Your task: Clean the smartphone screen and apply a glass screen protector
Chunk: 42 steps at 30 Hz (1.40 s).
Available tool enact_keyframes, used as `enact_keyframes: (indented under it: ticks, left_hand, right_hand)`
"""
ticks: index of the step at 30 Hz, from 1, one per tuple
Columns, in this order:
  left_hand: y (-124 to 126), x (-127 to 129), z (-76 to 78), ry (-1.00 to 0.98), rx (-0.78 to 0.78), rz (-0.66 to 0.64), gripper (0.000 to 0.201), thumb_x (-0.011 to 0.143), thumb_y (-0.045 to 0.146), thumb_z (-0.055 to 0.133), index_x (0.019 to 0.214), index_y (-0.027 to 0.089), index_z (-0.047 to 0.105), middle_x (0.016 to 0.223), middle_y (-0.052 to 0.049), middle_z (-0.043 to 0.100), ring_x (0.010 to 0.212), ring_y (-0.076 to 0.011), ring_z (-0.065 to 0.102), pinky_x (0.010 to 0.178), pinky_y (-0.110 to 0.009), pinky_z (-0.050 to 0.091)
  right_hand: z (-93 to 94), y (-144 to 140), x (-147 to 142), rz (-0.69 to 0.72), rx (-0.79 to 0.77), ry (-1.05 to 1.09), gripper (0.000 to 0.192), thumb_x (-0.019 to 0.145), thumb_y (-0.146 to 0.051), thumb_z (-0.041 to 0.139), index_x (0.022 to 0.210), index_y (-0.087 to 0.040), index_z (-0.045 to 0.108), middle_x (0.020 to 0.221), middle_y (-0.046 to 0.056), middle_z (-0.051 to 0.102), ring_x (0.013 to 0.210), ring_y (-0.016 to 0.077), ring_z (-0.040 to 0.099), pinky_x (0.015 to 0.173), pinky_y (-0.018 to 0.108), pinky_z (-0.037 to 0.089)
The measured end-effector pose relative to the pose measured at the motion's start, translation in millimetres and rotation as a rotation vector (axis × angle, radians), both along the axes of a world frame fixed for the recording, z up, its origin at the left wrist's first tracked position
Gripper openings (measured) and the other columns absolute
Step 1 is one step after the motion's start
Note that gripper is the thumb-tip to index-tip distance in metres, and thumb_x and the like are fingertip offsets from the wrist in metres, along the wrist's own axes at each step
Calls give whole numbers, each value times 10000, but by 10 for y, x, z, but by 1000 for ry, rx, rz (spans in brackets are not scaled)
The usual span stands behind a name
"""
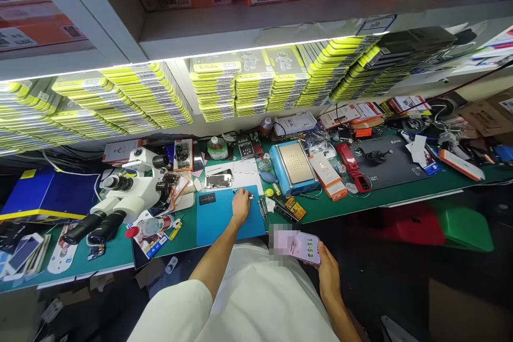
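Observation:
My right hand (329,272) is wrapped round the lower end of a smartphone (301,246), held below the bench edge with its lit screen reading 15:53. My left hand (241,206) rests over a blue work mat (214,224), fingers curled down on a small phone part (251,197) that pokes out beside the fingertips; its exact kind is too small to make out. A flat black phone battery (207,199) lies on the mat to the left. Just behind the mat is an opened phone (218,180). Tweezers (263,208) lie by the mat's right edge.
A white microscope (134,187) stands on the left, beside a bottle with a red cap (150,226). Right of the mat sits a blue heating plate unit (293,165), then a red flip phone (353,165). Stacked yellow boxes (212,91) line the low shelf behind the bench.

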<state>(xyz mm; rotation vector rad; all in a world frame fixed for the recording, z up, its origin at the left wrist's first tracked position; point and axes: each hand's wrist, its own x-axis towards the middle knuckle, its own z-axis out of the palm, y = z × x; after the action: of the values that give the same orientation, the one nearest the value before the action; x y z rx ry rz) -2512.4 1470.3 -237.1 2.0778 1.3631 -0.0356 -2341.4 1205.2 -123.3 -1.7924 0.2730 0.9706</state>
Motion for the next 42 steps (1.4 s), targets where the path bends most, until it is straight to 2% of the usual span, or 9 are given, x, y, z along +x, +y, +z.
enact_keyframes:
  ticks: [4, 8, 11, 19, 29, 33, 38, 42]
  left_hand:
    - [-166, -168, 25, -12, -30, -29, 394, 1030, 400, 665, 1373, 211, 622, 1418, -123, 627, 1188, -283, 660, 993, -505, 595]
    - [-335, -475, 70, -32, -96, -159, 326, 1027, 395, 673, 1293, 206, 670, 1376, -111, 662, 1188, -275, 665, 1013, -504, 584]
    - [-338, -564, 62, -27, -134, -228, 289, 1031, 395, 667, 1254, 212, 689, 1365, -109, 673, 1185, -267, 667, 1017, -494, 582]
    - [-154, -337, -1, 3, -191, -306, 262, 1027, 402, 677, 1189, 200, 707, 1282, -97, 709, 1136, -253, 686, 1009, -490, 586]
    - [-222, -326, 116, 116, -179, -321, 308, 1023, 384, 688, 1271, 201, 689, 1376, -115, 678, 1217, -281, 670, 1046, -526, 581]
    - [-254, -220, 201, 130, -180, -293, 334, 1014, 389, 702, 1271, 177, 682, 1314, -109, 700, 1159, -276, 696, 1000, -517, 604]
    - [-121, -8, 343, 51, -165, -234, 303, 1023, 392, 690, 1230, 170, 693, 1255, -98, 720, 1135, -264, 705, 985, -499, 609]
    - [-85, 61, 563, -35, -147, -188, 305, 1034, 406, 672, 1233, 175, 695, 1253, -99, 725, 1101, -253, 716, 975, -490, 615]
  right_hand:
    - [-19, -42, 46, -17, 4, -8, 354, 1060, -472, 643, 1206, -153, 697, 1064, 48, 747, 879, 185, 737, 790, 369, 645]
    - [-59, -42, 96, -29, -1, -9, 369, 1053, -491, 647, 1193, -154, 703, 1039, 43, 755, 844, 178, 736, 771, 359, 641]
    - [-90, -32, 120, -29, 1, 0, 364, 1050, -488, 654, 1182, -153, 710, 1034, 41, 757, 845, 178, 736, 774, 359, 640]
    - [-96, -85, 120, -39, 15, 18, 331, 1053, -448, 661, 1203, -154, 694, 1055, 42, 743, 861, 180, 732, 776, 361, 643]
    - [-57, 39, 138, 8, 76, 4, 371, 1052, -497, 650, 1178, -153, 710, 1013, 38, 757, 837, 177, 739, 772, 362, 643]
    - [-32, 106, 136, 41, 86, -16, 398, 1047, -523, 649, 1187, -155, 712, 1000, 40, 762, 819, 173, 740, 761, 359, 643]
    - [14, 173, 134, 84, 97, -36, 425, 1050, -545, 633, 1205, -156, 703, 1023, 47, 756, 823, 172, 734, 752, 356, 641]
    - [93, 246, 143, 154, 126, -44, 443, 1057, -559, 610, 1225, -158, 691, 1061, 56, 747, 860, 184, 733, 773, 369, 641]
